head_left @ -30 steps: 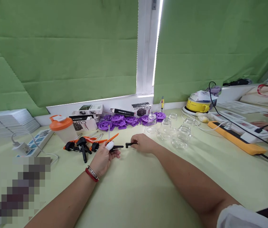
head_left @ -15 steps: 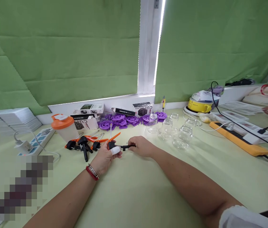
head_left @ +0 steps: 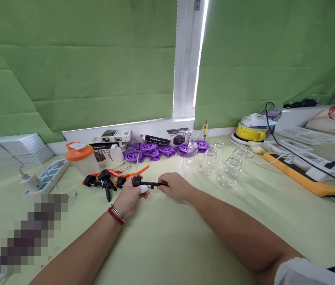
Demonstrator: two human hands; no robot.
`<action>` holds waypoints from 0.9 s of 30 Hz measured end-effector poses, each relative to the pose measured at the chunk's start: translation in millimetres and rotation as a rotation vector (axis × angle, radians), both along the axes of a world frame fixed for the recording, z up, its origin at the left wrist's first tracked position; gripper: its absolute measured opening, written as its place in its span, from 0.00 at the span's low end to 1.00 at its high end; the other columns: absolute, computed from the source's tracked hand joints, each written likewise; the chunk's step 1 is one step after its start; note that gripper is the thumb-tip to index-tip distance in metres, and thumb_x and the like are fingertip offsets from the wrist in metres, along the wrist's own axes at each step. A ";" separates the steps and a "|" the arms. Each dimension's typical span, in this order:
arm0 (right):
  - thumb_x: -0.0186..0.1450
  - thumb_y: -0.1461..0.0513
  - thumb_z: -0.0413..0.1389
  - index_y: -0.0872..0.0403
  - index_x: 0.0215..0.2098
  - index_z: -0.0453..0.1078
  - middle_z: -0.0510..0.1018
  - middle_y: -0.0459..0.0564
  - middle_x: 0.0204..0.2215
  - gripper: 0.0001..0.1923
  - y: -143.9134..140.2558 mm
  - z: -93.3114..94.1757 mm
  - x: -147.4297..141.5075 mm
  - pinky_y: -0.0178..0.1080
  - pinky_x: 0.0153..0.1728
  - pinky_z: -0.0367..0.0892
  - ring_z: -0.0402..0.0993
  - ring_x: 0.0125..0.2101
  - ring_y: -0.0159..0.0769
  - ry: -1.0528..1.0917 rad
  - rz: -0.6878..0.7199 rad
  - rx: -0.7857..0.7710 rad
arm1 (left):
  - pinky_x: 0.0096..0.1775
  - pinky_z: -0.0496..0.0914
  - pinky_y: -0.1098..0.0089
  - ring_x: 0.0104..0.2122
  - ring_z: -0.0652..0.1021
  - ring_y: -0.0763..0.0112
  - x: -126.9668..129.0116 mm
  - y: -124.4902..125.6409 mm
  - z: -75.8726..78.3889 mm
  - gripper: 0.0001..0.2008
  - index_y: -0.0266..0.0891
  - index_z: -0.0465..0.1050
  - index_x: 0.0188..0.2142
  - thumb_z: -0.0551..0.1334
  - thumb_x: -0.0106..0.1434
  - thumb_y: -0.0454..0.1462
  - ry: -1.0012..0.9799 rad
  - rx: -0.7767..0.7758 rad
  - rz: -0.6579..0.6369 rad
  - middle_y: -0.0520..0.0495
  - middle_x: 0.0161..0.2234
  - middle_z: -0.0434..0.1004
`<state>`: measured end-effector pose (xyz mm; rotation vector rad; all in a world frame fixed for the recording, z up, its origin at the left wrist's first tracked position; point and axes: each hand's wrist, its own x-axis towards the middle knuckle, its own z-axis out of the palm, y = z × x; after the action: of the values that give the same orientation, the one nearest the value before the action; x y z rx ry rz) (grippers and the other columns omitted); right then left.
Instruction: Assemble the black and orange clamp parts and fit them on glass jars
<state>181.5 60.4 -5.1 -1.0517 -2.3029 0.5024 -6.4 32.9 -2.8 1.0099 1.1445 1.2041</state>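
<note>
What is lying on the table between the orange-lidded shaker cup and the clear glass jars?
Head view: between orange-lidded shaker cup and clear glass jars lie purple plastic wheels, small printed boxes and black-and-orange clamps.

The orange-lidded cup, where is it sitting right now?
The orange-lidded cup stands on the table's left side, just behind the pile of black-and-orange clamps and in front of the small product boxes.

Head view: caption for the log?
Both hands, left and right, grip one small black plastic clamp part over pale green table.
</note>
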 end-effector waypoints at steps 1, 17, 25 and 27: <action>0.59 0.64 0.54 0.55 0.29 0.69 0.71 0.44 0.25 0.03 -0.2 0.7 0.1 0.32 0.28 0.55 0.62 0.26 0.28 0.004 -0.001 0.005 | 0.24 0.67 0.72 0.20 0.73 0.75 -0.1 -0.2 0.5 0.23 0.38 0.59 0.41 0.63 0.44 0.29 -0.001 -0.003 -0.007 0.57 0.22 0.66; 0.60 0.67 0.51 0.57 0.30 0.70 0.73 0.49 0.28 0.06 -8.0 5.3 -2.7 0.34 0.34 0.59 0.66 0.30 0.32 -0.002 0.026 0.030 | 0.26 0.69 0.71 0.21 0.74 0.75 0.0 -4.3 3.3 0.27 0.39 0.58 0.42 0.65 0.43 0.30 -0.063 -0.051 -0.058 0.57 0.25 0.67; 0.60 0.63 0.51 0.55 0.31 0.69 0.68 0.42 0.19 0.05 -5.1 -4.8 -1.4 0.31 0.23 0.57 0.62 0.20 0.27 0.155 -0.014 -0.327 | 0.26 0.69 0.71 0.21 0.74 0.75 -1.5 -6.0 7.3 0.26 0.39 0.57 0.43 0.64 0.45 0.30 -0.049 -0.053 -0.093 0.57 0.23 0.68; 0.60 0.63 0.51 0.55 0.32 0.69 0.68 0.42 0.19 0.06 -5.2 -5.2 -1.4 0.31 0.23 0.57 0.61 0.19 0.26 0.166 -0.012 -0.358 | 0.27 0.69 0.71 0.21 0.74 0.75 -2.2 -5.8 7.3 0.26 0.39 0.57 0.43 0.65 0.45 0.30 -0.059 -0.052 -0.098 0.57 0.23 0.69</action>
<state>180.1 55.2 -10.3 -1.1372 -2.1050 0.9863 -8.6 27.2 4.5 0.9742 1.0629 1.1137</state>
